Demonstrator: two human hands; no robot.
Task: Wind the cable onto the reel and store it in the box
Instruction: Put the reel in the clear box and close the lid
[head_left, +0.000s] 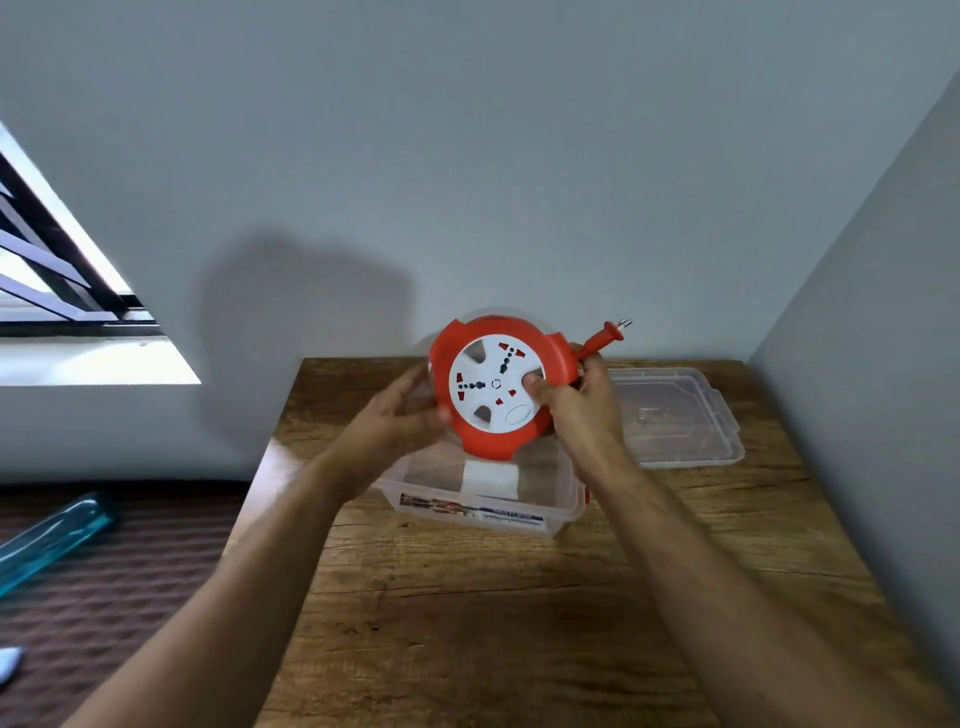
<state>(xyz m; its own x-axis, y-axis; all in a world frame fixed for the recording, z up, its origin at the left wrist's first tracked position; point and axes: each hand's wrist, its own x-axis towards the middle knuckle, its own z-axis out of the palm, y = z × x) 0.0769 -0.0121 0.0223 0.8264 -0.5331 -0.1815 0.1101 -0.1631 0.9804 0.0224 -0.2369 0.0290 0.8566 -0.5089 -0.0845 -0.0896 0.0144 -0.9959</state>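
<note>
Nearest us, the clear box (480, 499) sits lidless on the wooden table (519, 623), a white pad inside; above it, our left hand (400, 415) and right hand (576, 400) grip the red reel (501, 384), plug (605, 335) protruding; beyond, the lid (675, 415) lies flat.

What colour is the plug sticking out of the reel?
Orange-red, matching the reel casing; the plug with metal pins shows clearly in the head view.
</note>
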